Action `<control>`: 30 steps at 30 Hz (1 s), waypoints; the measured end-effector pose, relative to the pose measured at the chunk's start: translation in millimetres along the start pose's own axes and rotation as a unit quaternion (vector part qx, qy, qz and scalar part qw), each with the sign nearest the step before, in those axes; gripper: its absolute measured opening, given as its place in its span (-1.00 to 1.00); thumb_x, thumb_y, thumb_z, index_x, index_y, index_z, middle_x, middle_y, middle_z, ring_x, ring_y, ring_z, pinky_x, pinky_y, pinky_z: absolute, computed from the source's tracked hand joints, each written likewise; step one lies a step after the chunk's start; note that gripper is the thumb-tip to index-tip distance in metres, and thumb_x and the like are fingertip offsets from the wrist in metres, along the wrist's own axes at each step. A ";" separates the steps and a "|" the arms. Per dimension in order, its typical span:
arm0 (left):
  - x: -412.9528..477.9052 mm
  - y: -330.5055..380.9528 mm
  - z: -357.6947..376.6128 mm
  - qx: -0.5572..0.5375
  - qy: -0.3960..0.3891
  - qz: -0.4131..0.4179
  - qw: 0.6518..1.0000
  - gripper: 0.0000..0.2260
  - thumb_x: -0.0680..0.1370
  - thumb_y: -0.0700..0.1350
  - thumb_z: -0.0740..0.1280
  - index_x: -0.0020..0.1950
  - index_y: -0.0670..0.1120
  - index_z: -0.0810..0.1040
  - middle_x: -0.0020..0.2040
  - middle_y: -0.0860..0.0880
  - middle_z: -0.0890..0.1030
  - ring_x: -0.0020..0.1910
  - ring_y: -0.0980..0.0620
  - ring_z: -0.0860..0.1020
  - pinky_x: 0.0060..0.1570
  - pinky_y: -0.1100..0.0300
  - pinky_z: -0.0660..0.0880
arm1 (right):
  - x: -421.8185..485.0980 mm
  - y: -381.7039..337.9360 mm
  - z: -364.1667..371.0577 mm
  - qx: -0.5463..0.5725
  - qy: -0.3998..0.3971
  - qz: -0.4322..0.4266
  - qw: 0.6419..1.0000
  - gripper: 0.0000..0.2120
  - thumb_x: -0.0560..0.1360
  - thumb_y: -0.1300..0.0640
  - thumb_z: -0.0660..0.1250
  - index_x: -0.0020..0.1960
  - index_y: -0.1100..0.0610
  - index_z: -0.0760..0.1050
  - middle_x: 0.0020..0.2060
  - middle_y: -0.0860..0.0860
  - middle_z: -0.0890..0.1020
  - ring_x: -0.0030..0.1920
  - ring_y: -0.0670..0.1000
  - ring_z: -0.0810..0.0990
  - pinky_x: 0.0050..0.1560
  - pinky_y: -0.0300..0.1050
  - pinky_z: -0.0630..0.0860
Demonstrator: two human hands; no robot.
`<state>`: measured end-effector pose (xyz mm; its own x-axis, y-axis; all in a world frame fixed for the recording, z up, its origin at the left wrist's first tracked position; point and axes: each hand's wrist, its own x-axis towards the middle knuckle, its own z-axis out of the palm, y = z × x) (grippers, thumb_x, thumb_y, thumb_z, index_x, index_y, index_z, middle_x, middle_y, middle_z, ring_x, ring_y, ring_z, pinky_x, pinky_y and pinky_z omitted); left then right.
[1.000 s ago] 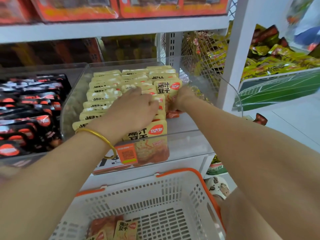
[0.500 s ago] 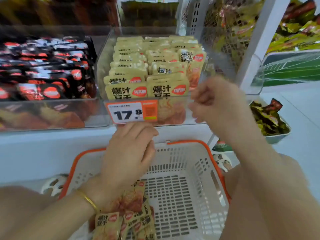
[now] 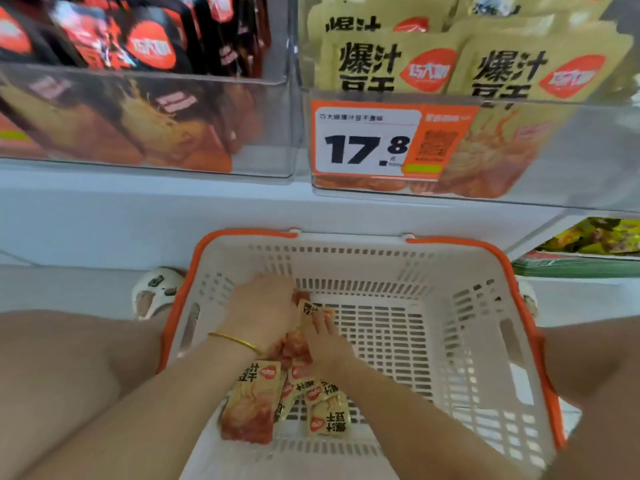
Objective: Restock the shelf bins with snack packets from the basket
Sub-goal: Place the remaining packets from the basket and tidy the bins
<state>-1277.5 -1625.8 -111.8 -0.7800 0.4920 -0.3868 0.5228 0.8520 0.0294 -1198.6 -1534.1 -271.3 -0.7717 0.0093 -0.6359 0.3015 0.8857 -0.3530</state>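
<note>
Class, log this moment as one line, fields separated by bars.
stage: pickup | left hand: on snack packets in basket | right hand: on same pile | grips: unclear

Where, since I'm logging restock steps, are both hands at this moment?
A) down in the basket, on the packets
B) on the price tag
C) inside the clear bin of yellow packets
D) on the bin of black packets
A: the left hand and right hand both reach into the basket, onto the pile of snack packets.
</note>
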 end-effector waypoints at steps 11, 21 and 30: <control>5.3 5.4 9.0 -0.291 -0.126 -0.096 0.943 -0.72 0.60 -0.15 0.14 -0.28 -0.14 0.47 0.02 -0.30 0.59 -0.01 -0.23 0.55 -0.11 0.06 0.46 | -30.0 10.7 -33.1 0.070 0.158 -0.031 0.984 -0.48 0.56 0.32 0.09 0.47 0.00 0.25 0.31 0.05 0.46 0.27 0.10 0.44 0.25 -0.04 0.42; -8.7 46.0 -18.5 -0.661 -0.139 -0.161 0.720 -0.85 0.57 -0.28 0.28 -0.21 -0.21 0.47 -0.30 -0.15 0.55 -0.33 -0.04 0.54 -0.39 0.17 0.55 | -168.0 2.7 -144.8 0.204 0.167 -0.123 0.957 -0.45 0.40 0.26 0.26 0.38 0.03 0.37 0.28 0.00 0.46 0.30 -0.01 0.40 0.29 -0.12 0.38; -66.5 101.6 -129.1 -0.564 -0.029 0.139 0.813 -0.87 0.58 -0.17 0.30 0.06 -0.20 0.55 -0.01 -0.14 0.66 -0.06 -0.04 0.65 -0.06 0.03 0.61 | -278.7 28.0 -210.4 0.523 0.184 -0.026 0.832 -0.87 0.49 0.31 0.34 -0.03 0.12 0.56 -0.24 0.06 0.69 -0.29 -0.04 0.66 -0.32 -0.17 0.59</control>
<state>-1217.0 -1548.7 35.9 -0.6507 0.7124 -0.2628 0.0020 0.3477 0.9376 -1092.9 -1414.2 40.4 -0.8602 0.2954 -0.4156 0.4360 0.0036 -0.8999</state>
